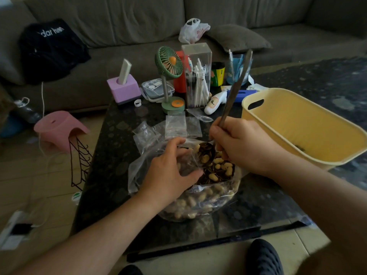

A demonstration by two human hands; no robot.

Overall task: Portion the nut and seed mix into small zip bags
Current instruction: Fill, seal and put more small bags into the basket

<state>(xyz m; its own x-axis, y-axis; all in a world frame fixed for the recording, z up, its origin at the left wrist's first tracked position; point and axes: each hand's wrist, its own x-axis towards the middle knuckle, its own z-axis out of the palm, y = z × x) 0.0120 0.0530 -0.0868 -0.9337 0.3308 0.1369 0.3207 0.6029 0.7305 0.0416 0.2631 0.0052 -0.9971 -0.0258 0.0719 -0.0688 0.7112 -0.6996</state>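
Head view: toward the near edge of the dark glass table (pixel 111 175), the large clear plastic bag of peanuts and dark seeds (pixel 198 203) is held open at its mouth by the left hand (pixel 168 171), fingers curled round the film. Just to the right, the long metal spoon (pixel 234 92), loaded bowl low and handle slanting up and away, is gripped by the right hand (pixel 244 147). The small clear zip bags (pixel 176 126) lie flat just beyond both hands, nearer the table's far edge; whether one is held under the left hand cannot be made out.

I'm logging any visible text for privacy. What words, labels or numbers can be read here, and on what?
"dar hwen", partly cut off, reading uncertain: white letters on the black bag on the sofa.
Red print on the white plastic bag: too blurred to read.
Label on the yellow-green can: too small to read.
Mark on the white tool: unreadable.
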